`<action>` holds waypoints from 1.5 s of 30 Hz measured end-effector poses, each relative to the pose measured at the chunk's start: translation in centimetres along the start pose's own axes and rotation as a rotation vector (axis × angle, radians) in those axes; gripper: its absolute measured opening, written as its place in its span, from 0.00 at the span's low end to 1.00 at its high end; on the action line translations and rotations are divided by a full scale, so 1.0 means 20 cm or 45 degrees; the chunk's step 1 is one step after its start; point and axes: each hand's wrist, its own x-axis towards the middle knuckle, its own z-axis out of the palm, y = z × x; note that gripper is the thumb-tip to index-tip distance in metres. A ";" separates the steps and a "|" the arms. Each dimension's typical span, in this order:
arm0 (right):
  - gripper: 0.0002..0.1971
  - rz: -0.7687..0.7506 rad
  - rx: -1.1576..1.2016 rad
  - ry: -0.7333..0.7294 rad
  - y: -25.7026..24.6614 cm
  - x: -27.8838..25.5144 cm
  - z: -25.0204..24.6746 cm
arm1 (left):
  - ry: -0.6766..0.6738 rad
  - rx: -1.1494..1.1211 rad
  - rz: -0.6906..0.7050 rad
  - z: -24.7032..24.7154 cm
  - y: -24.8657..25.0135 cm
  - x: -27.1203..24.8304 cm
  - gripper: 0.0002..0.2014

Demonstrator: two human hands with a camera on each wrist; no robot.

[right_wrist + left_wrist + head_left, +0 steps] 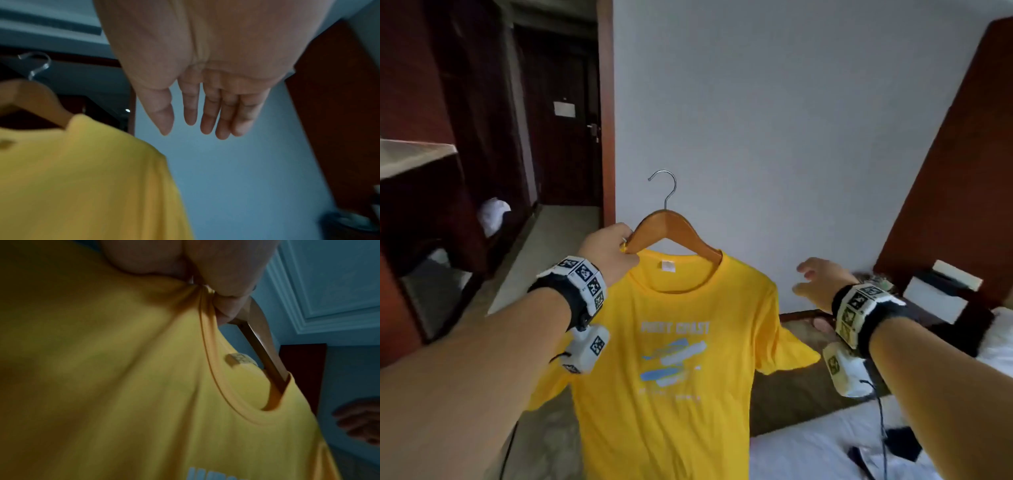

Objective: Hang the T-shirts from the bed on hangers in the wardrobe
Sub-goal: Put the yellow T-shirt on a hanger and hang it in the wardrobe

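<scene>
A yellow T-shirt with blue and white print hangs in the air on a wooden hanger with a metal hook. My left hand grips the hanger's left arm together with the shirt's collar; the left wrist view shows fingers curled round the wood and the yellow cloth. The hanger's right arm sits inside the neck opening. My right hand hovers free to the right of the shirt's shoulder, fingers straight and holding nothing, beside the shirt.
A dark wooden wardrobe and a shelf unit stand at the left, with a corridor and a dark door beyond. A white wall is straight ahead. The white bed lies at lower right, with a dark headboard and bedside table.
</scene>
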 end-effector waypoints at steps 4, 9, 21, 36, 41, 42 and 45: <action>0.28 -0.331 0.135 -0.133 -0.42 0.37 0.19 | -0.027 0.014 -0.022 0.07 -0.18 0.18 0.08; 0.24 -0.595 0.102 -0.306 -0.85 0.80 0.36 | -0.011 0.002 -0.081 -0.05 -0.26 0.58 0.09; 0.21 -0.936 0.178 -0.164 -1.77 1.54 0.60 | -0.074 0.209 -0.388 -0.39 -1.02 1.01 0.22; 0.29 -0.974 0.131 -0.098 -3.29 2.18 1.12 | 0.106 0.172 -0.691 -0.97 -2.35 1.64 0.45; 0.37 -0.913 0.128 -0.152 -3.61 2.45 1.35 | 0.048 0.274 -0.751 -1.02 -2.67 1.97 0.46; 0.39 -0.898 0.127 -0.158 -3.67 2.53 1.40 | 0.050 0.312 -0.764 -1.03 -2.73 2.05 0.48; 0.40 -0.866 0.128 -0.153 -3.84 2.75 1.53 | 0.083 0.475 -0.787 -1.04 -2.90 2.31 0.45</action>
